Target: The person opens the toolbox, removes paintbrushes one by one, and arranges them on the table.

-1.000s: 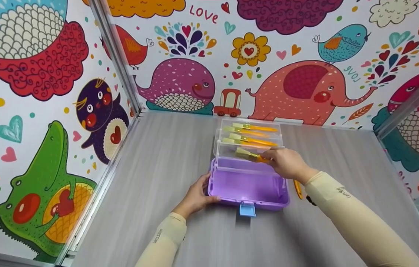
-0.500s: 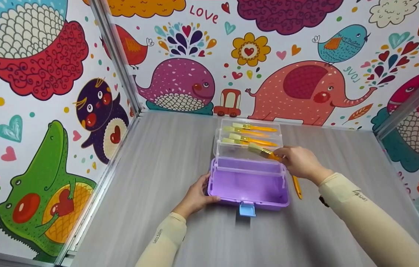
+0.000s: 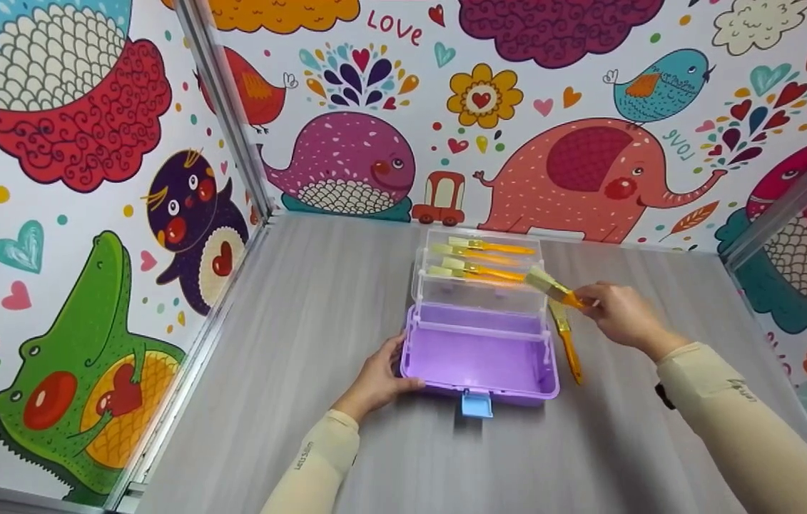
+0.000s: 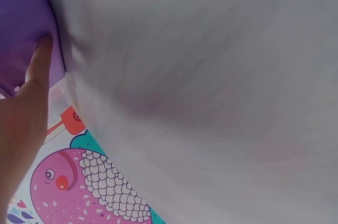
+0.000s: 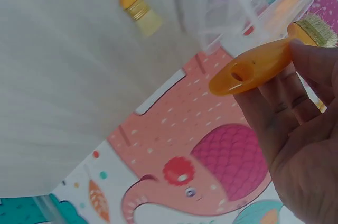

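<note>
In the head view, my right hand [image 3: 621,314] holds a paintbrush [image 3: 551,285] by its orange handle, bristles pointing up and left. The right wrist view shows the handle [image 5: 253,68] pinched between thumb and fingers. My left hand [image 3: 378,375] grips the front left corner of an open purple box [image 3: 474,357], thumb at the front rim; in the left wrist view a finger [image 4: 41,60] lies along the box wall. Clear trays [image 3: 439,291] rise behind the box. Several paintbrushes [image 3: 492,273] lie in the upper trays.
Another paintbrush [image 3: 567,343] lies on the grey table [image 3: 310,300], right of the box. A light blue latch [image 3: 476,405] hangs at the box's front. Printed walls [image 3: 346,164] enclose the table's back and sides, with metal frame posts at the corners.
My right hand has carried the paintbrush rightward, from over the lowest clear tray to beyond its right end. The brush on the table shows more now. My left hand stays put.
</note>
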Tool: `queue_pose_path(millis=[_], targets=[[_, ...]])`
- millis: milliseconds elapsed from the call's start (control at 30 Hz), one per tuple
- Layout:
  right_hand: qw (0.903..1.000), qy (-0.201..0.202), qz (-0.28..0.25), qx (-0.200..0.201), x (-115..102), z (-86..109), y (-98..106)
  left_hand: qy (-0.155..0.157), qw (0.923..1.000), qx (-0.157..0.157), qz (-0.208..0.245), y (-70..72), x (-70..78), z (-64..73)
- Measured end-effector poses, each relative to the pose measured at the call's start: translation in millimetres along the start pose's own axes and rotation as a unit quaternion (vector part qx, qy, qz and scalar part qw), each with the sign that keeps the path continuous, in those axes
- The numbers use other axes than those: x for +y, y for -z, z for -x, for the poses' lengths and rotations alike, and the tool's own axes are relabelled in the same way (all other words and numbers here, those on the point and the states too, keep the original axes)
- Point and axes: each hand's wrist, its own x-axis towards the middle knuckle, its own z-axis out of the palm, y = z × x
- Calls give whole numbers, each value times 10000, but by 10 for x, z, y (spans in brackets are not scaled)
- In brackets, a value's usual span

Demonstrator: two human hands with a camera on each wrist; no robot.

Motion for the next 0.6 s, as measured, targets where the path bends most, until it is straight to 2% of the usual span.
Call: queue_pose_path(millis=[267, 533, 600], targets=[[9992, -333, -234, -36, 320, 109, 26, 12, 10000, 28, -13, 6, 15, -7], [9940, -986, -422, -200, 559, 152, -146, -152, 9998, 1, 123, -8, 10, -7], [9936, -1006, -478, -176, 614, 165, -211, -147, 9998, 9, 123, -10, 9, -8]])
